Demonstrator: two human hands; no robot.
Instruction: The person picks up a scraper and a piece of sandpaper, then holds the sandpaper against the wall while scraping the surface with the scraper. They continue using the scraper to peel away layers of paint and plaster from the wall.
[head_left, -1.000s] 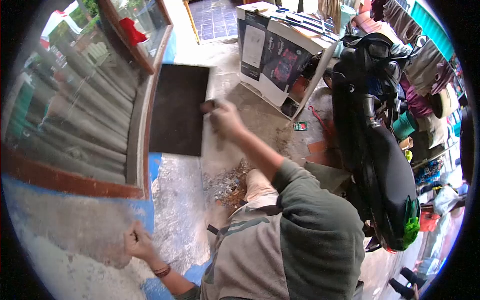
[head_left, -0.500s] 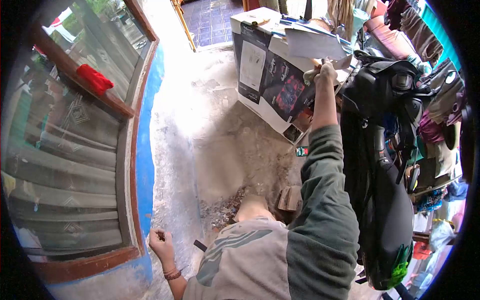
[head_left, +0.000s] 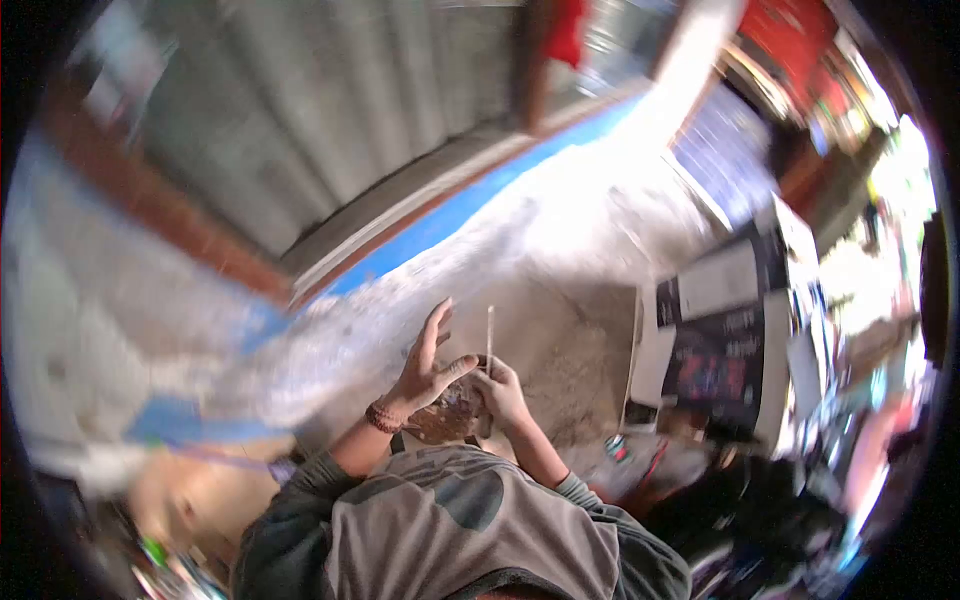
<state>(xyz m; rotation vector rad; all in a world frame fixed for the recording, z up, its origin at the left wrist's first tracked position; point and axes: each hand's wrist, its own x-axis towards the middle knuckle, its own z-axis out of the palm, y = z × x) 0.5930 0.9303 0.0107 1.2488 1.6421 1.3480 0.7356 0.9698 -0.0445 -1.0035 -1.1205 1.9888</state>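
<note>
I have a thin pale strip (head_left: 490, 325) nearly upright in my right hand (head_left: 508, 398), fingers curled round its lower end, probably so its length stands clear; blur hides what it is. My left hand (head_left: 424, 376) is open beside it, fingers spread and seemingly holding nothing, perhaps to leave the strip free, both in front of my shirt (head_left: 440, 515), above the rubble (head_left: 440, 417).

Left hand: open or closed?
Open. The left hand has its fingers stretched out and its thumb spread apart, with nothing seen in its grip. The right hand holds a thin pale strip.
</note>
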